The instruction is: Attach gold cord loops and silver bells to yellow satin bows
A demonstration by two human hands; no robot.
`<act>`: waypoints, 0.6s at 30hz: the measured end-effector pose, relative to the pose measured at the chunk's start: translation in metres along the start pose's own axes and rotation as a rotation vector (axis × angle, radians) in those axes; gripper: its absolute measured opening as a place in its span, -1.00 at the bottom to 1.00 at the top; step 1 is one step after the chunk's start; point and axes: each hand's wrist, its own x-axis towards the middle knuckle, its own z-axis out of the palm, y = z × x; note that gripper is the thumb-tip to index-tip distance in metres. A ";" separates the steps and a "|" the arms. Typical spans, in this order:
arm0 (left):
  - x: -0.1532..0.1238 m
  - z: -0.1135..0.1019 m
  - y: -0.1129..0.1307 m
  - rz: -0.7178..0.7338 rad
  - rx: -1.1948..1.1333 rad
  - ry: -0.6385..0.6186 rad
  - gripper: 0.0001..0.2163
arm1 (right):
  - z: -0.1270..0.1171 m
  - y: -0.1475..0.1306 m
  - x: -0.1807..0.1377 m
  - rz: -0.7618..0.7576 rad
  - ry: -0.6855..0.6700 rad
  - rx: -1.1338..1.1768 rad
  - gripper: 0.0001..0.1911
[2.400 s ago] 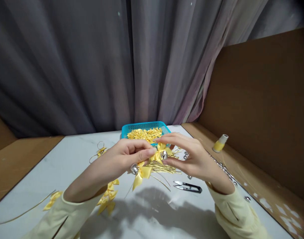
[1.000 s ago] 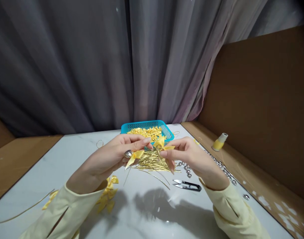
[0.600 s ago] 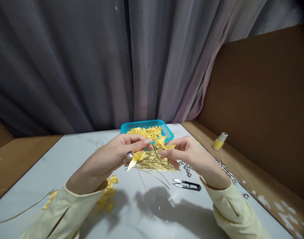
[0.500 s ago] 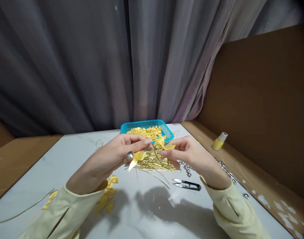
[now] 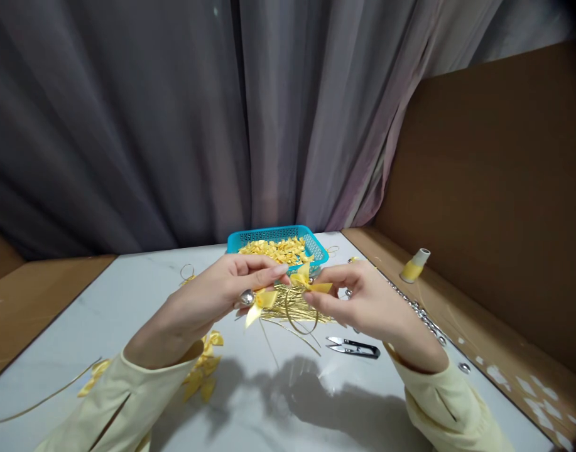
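Observation:
My left hand (image 5: 217, 285) is closed, thumb and forefinger pinched together beside the bow in the other hand. A yellow ribbon bow (image 5: 260, 303) with a shiny silver bead (image 5: 247, 297) pokes out beneath its thumb, held in the curled fingers. My right hand (image 5: 363, 298) pinches a second yellow bow (image 5: 309, 280) between thumb and forefinger. From that bow hangs a loop of gold cord (image 5: 288, 314), and a small silver bead shows beside it. Behind and below the hands lies a bundle of gold cords (image 5: 299, 304). Fingertips of both hands are partly hidden.
A blue basket (image 5: 320, 251) of yellow bows stands at the back. Black-handled thread snips (image 5: 353, 347) lie near my right wrist. Several loose bows (image 5: 203, 370) are by my left sleeve. Silver beads (image 5: 424, 317) line the right edge, near a yellow thread spool (image 5: 414, 266).
My right hand has turned slightly and shifted right. The gold cord loop under its bow now hangs rounder and wider. My left hand has barely moved.

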 end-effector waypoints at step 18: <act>0.006 0.017 0.000 0.042 0.316 -0.021 -0.81 | -0.067 0.182 0.087 0.561 0.164 -0.478 -0.68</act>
